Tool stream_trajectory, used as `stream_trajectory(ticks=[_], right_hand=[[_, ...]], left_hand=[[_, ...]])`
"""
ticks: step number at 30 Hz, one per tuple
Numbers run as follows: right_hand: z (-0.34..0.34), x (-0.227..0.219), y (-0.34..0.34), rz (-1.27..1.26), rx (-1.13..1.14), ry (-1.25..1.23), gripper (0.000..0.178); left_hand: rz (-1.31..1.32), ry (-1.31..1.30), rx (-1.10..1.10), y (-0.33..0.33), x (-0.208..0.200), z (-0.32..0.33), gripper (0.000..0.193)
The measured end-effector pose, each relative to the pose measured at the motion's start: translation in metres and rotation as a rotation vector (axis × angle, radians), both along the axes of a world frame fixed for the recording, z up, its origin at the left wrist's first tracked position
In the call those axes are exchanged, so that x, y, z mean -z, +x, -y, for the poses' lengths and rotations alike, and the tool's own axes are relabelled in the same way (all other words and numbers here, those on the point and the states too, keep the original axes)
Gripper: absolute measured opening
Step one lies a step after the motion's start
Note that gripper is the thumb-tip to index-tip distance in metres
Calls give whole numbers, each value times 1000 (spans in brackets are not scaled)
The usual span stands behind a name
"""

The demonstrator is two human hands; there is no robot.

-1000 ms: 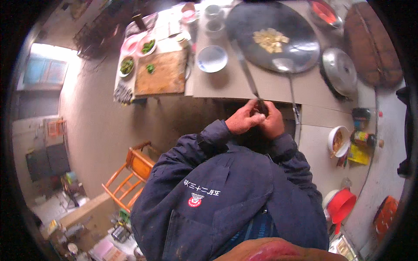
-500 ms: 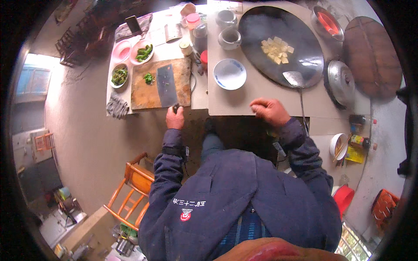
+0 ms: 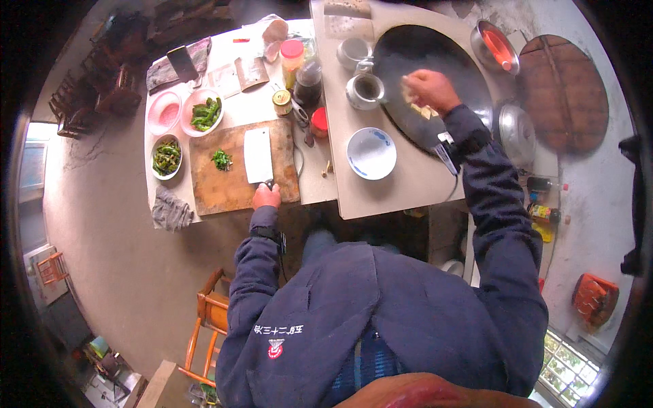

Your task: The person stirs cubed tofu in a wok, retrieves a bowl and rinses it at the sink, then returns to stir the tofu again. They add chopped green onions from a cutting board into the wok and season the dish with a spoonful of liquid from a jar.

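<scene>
My left hand [image 3: 266,196] is closed round the handle of a cleaver [image 3: 258,158], whose broad blade lies over the right part of a wooden cutting board [image 3: 207,187]. Left of the blade is a small heap of chopped greens [image 3: 221,160]. My right hand [image 3: 433,90] is over a large dark wok [image 3: 405,51], its fingers curled together. Whatever they may hold is too small to make out. Pale cubes of food [image 3: 423,111] in the wok are partly hidden by this hand. A white bowl with blue marks [image 3: 371,154] stands between board and wok.
Two metal pots [image 3: 364,91] stand beside the wok's left rim. Green peppers fill a pink bowl [image 3: 203,113]; cooked greens fill a white bowl [image 3: 166,157]. Jars [image 3: 292,58] crowd behind the board. A grey cloth [image 3: 172,209] hangs at the table's front edge. A pot lid [image 3: 517,136] is right of the wok.
My right hand has moved forward from the counter's front edge to above the wok. My left hand still grips the cleaver, whose blade now looks bright rather than dark. The view has shifted.
</scene>
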State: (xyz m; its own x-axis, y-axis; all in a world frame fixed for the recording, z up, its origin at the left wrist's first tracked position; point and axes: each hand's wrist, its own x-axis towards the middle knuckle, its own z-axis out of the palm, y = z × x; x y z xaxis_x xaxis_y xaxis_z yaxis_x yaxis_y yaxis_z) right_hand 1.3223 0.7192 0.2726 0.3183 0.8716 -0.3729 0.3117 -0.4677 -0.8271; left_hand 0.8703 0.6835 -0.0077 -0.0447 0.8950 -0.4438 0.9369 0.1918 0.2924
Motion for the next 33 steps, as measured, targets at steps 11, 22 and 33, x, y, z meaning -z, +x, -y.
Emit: stream_trajectory(ticks=[11, 22, 33], right_hand=[[-148, 86, 23, 685, -345, -211, 49], [-155, 81, 21, 823, -367, -202, 41], [-155, 91, 27, 800, -338, 113, 31]], left_hand=[[194, 274, -100, -29, -6, 29, 39], [161, 57, -386, -82, 17, 145, 35], [141, -155, -553, -133, 67, 182, 30]])
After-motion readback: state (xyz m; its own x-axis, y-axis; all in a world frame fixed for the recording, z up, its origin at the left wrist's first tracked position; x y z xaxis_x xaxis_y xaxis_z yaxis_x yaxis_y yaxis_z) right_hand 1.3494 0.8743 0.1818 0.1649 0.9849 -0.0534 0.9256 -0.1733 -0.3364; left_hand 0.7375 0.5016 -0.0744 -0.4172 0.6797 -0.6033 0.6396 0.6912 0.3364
